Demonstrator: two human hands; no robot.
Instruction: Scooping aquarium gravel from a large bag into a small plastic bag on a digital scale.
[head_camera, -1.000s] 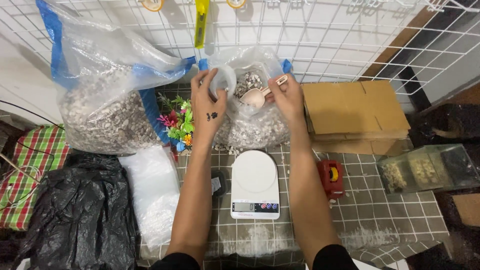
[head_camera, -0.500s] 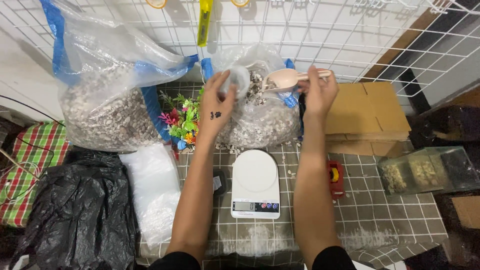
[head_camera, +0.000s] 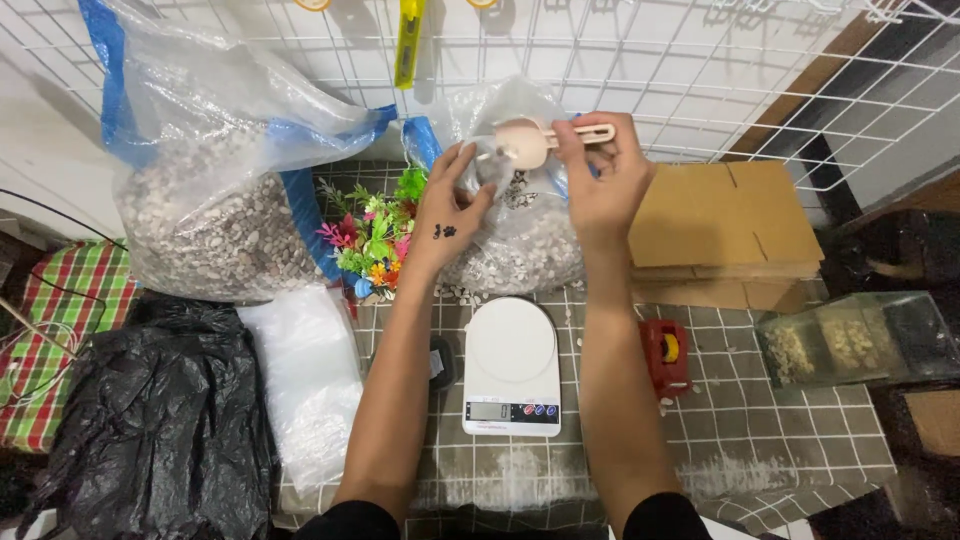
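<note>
Scooping: pale plastic scoop (head_camera: 527, 143) pinched by its handle in right hand (head_camera: 598, 185), bowl held level above the mouth of the small clear bag (head_camera: 520, 215), loaded with pebbles as far as can be told.
Left hand: left hand (head_camera: 447, 215) curled around a small clear cup (head_camera: 492, 165), held just beside the scoop's bowl, over the same bag.
Done: scoop and cup brought together above the pebbles; judged ready for pouring from one to the other.
Left: nothing on the white kitchen scale (head_camera: 511, 365); platform bare, so weighing judged not yet begun.
Pebbles: in the small clear bag against the wire grid wall (head_camera: 700, 70), directly behind the scale; a few strays on the tiled table (head_camera: 780, 440) at the bag's foot.
Left edge: large blue-trimmed bag of pebbles (head_camera: 215, 190) leaning close, artificial flowers (head_camera: 372, 230) touching the left wrist's side; little room there.
Right edge: flat cardboard (head_camera: 725, 225) near the right forearm, red tape dispenser (head_camera: 666, 352) just beside it lower down.
Open room: straight lane between both forearms down to the scale; bare tiles near the front edge.
Lower left: black plastic bag (head_camera: 150, 420) and stack of clear bags (head_camera: 305, 375), apart from both hands.
</note>
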